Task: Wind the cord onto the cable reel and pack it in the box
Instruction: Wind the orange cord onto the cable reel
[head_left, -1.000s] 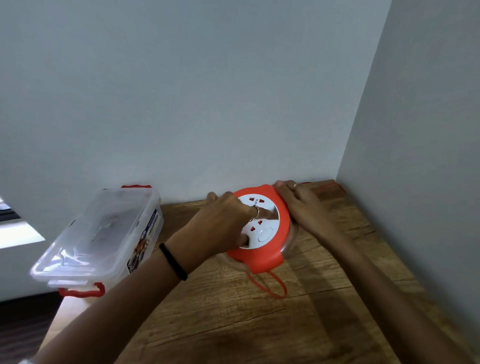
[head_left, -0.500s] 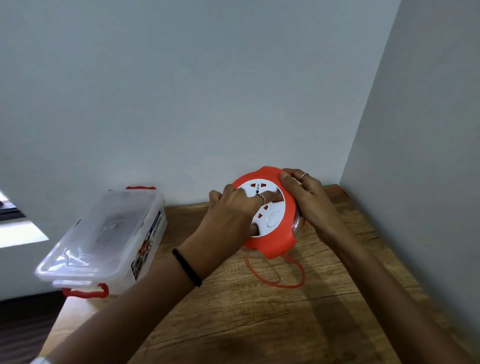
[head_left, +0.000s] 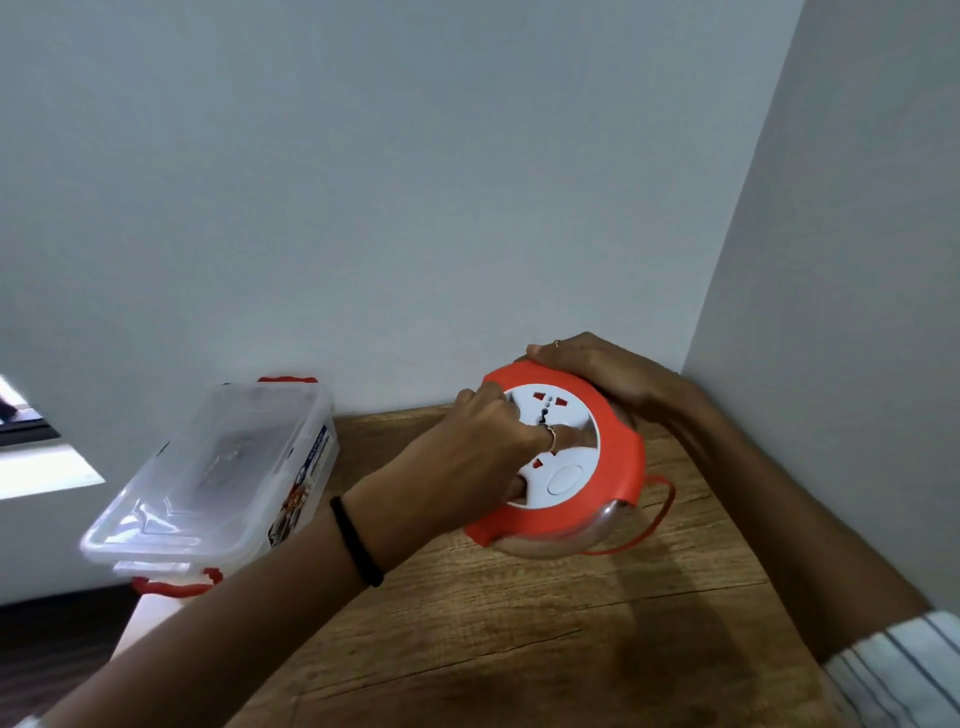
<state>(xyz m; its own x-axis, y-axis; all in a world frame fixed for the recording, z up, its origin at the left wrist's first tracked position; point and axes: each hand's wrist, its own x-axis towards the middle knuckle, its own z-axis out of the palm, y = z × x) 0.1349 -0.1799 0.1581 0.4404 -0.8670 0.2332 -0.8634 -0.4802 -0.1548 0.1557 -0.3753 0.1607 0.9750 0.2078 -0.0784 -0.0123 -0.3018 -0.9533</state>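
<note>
Cable reel (head_left: 613, 457), one, orange-rimmed with a white socket face and clear underside, is sitting tilted above the counter (head_left: 519, 649). I'm seeing my left hand (head_left: 483, 457) curling fingers into its face, my right hand (head_left: 597, 369) gripping its far edge. One orange cord (head_left: 657, 512) is looping beside it. One lidded clear box (head_left: 218, 478) is resting farther left.
</note>
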